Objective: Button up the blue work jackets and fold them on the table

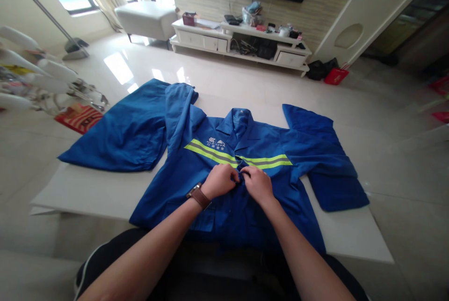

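A blue work jacket (pixel 168 193) with a collar lies spread front side up before me, a yellow-green reflective stripe (pixel 273 162) across its chest and a white printed logo above the stripe. My left hand (pixel 221 180), with a brown-strapped watch (pixel 199 195) on its wrist, pinches the jacket's front edge just below the stripe. Close beside it, my right hand (pixel 257 183) also has its fingers closed on the front opening. The fingertips nearly meet; any button between them is too small to make out.
Under the jacket is a white table (pixel 87 193). More folded blue cloth lies at the left (pixel 122 132) and a flat blue piece at the right (pixel 340 188). Beyond the glossy floor stand a white TV cabinet (pixel 196 36) and a white bench (pixel 147 20). A cluttered rack (pixel 49 76) is at the left.
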### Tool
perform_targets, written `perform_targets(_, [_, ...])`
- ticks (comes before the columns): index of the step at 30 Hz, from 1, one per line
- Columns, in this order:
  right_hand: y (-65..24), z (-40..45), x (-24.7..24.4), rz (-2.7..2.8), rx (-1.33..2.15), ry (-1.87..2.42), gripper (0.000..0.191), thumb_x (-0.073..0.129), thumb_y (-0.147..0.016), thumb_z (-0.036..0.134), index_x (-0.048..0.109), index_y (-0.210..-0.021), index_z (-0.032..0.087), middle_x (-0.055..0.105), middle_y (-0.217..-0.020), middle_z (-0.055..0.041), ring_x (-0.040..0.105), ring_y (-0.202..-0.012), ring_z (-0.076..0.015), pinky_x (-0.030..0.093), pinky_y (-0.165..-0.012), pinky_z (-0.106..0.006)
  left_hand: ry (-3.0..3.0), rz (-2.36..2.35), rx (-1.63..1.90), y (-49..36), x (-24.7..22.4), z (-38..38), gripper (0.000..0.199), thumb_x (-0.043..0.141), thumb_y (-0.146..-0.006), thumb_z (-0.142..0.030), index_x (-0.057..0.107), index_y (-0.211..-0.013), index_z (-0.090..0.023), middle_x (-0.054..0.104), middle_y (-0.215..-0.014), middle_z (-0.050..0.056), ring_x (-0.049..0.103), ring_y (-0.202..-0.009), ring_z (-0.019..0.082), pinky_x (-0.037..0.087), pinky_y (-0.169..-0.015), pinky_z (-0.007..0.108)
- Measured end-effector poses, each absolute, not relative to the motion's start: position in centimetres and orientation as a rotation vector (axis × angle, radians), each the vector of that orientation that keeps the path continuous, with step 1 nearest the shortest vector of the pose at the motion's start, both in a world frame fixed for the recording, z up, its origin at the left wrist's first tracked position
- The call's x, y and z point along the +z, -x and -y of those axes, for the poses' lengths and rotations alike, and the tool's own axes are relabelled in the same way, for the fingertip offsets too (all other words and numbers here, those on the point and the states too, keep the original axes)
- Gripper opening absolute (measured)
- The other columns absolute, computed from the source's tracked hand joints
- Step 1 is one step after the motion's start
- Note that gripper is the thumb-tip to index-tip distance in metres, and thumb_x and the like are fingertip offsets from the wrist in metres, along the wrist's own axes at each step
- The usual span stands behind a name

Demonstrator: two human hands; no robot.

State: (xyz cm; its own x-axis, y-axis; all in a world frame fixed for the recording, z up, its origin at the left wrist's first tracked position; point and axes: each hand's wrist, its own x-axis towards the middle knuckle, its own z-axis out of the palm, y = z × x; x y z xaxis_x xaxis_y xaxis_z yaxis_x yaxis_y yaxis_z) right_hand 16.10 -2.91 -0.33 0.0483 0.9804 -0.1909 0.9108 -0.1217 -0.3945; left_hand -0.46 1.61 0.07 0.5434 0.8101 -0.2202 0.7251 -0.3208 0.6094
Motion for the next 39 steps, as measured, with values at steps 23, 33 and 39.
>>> perform_targets(23, [-16.7, 3.3, 1.4, 1.494, 1.216, 1.418, 0.036, 0.053, -0.079, 0.04, 0.055, -0.05, 0.02, 0.043, -0.049, 0.0023, 0.039, -0.052, -0.0129, 0.03, -0.056, -0.029, -0.863, -1.034, 0.678, -1.3, -1.6, -2.4, 0.028, 0.077, -0.076, -0.035, 0.056, -0.079, -0.017, 0.058, -0.066, -0.004, 0.057, -0.059, 0.01, 0.049, -0.061, 0.024])
perform_targets(33, [-16.9, 2.3, -1.0, 1.528, 0.642, 1.733, 0.019, 0.061, -0.082, 0.031, 0.058, -0.099, 0.023, 0.066, -0.093, -0.0032, 0.064, -0.082, -0.0203, 0.051, -0.074, -0.031, -1.331, -0.962, 0.789, -1.7, -2.7, -2.2, 0.009, 0.065, -0.073, -0.017, 0.057, -0.069, -0.016, 0.056, -0.062, -0.004, 0.05, -0.058, 0.009, 0.036, -0.056, 0.021])
perform_targets(39, [-16.8, 2.4, -0.6, 1.592, 0.547, 1.674, 0.021, 0.048, -0.08, 0.016, 0.06, -0.095, 0.024, 0.062, -0.101, -0.0054, 0.064, -0.084, -0.0202, 0.053, -0.078, -0.033, -1.428, -0.957, 0.746, -1.6, -2.0, -2.0, 0.004, 0.063, -0.073, -0.017, 0.061, -0.071, -0.016, 0.059, -0.062, -0.003, 0.051, -0.058, 0.011, 0.037, -0.057, 0.023])
